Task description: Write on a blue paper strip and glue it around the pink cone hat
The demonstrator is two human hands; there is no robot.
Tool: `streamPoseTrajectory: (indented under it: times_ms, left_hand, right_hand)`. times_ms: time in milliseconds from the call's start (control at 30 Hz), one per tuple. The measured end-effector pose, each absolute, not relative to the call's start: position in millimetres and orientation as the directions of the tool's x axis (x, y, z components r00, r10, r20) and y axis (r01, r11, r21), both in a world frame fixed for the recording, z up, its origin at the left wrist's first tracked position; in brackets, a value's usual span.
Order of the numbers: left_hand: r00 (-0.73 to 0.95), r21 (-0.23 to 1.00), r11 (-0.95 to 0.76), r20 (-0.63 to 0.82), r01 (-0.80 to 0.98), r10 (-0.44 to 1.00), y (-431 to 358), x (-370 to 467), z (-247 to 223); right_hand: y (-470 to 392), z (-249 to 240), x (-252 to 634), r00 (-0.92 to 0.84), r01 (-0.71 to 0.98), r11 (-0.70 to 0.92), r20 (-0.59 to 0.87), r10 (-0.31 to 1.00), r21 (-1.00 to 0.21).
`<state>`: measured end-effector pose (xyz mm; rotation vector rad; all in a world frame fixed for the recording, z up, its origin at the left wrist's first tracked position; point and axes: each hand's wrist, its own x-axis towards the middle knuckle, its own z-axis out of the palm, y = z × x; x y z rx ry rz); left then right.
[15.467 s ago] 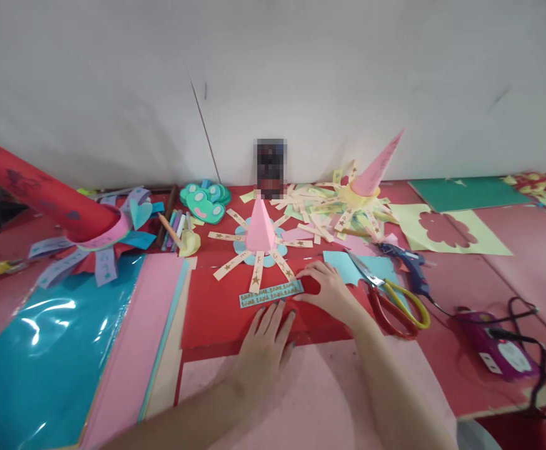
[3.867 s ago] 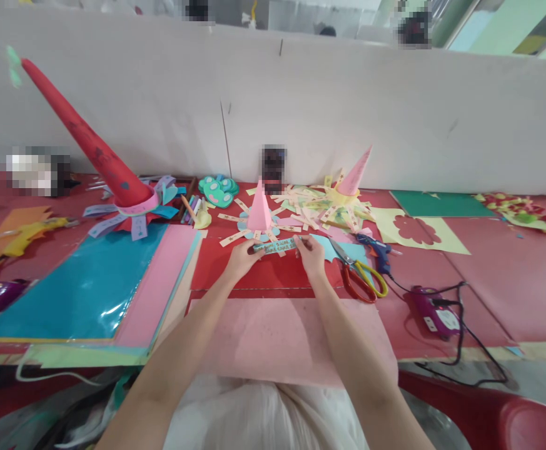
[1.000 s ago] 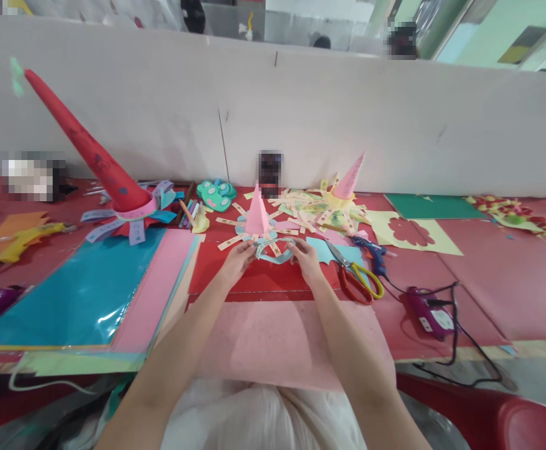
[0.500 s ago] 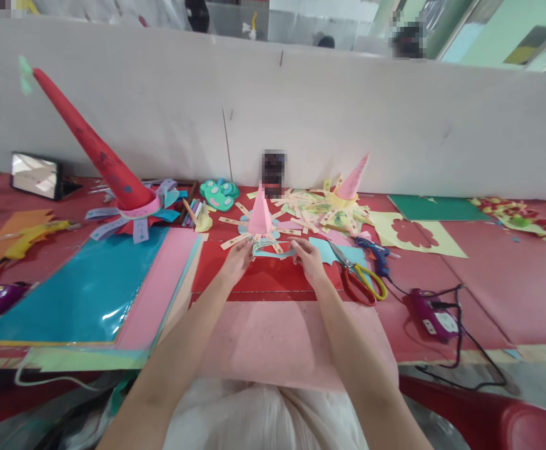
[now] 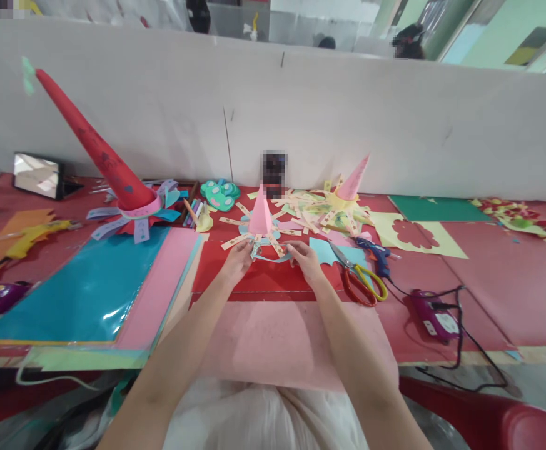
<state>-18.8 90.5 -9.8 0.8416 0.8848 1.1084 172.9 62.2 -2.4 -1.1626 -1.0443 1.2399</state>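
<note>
A narrow light blue paper strip (image 5: 273,258) is stretched between my two hands, sagging in a shallow curve above red paper (image 5: 263,278). My left hand (image 5: 238,257) pinches its left end, where a small patterned piece shows. The fingers of my right hand (image 5: 303,256) are closed on the other end. Just beyond the strip stands a pink paper cone (image 5: 259,215) on a blue scalloped base, with patterned paper strips spread around it. Scissors (image 5: 358,275) with red and yellow handles lie to the right of my right hand, partly over light blue paper (image 5: 322,250).
A tall red cone (image 5: 101,156) leans at the left, behind blue sheets (image 5: 80,294). A yellow glue gun (image 5: 33,239) lies far left. On the right are a blue glue gun (image 5: 376,255), a purple power strip (image 5: 434,315) with black cable and a second pink cone (image 5: 354,180).
My right hand has moved slightly left, closer to my left hand. The strip between them now curves downward more.
</note>
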Motion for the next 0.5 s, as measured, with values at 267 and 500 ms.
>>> streamPoseTrajectory:
  times_ms: [267, 500]
  left_hand:
    - [0.215, 0.886, 0.205, -0.123, -0.416, 0.969, 90.7, -17.4, -11.0]
    - [0.231, 0.887, 0.184, -0.090, -0.424, 0.969, 87.8, -16.8, -9.7]
  right_hand:
    - [64.7, -6.3, 173.6, 0.036, -0.103, -0.019, -0.023, 0.999, -0.995]
    - [63.7, -5.8, 173.7, 0.059, -0.097, -0.023, -0.029, 0.998, -0.995]
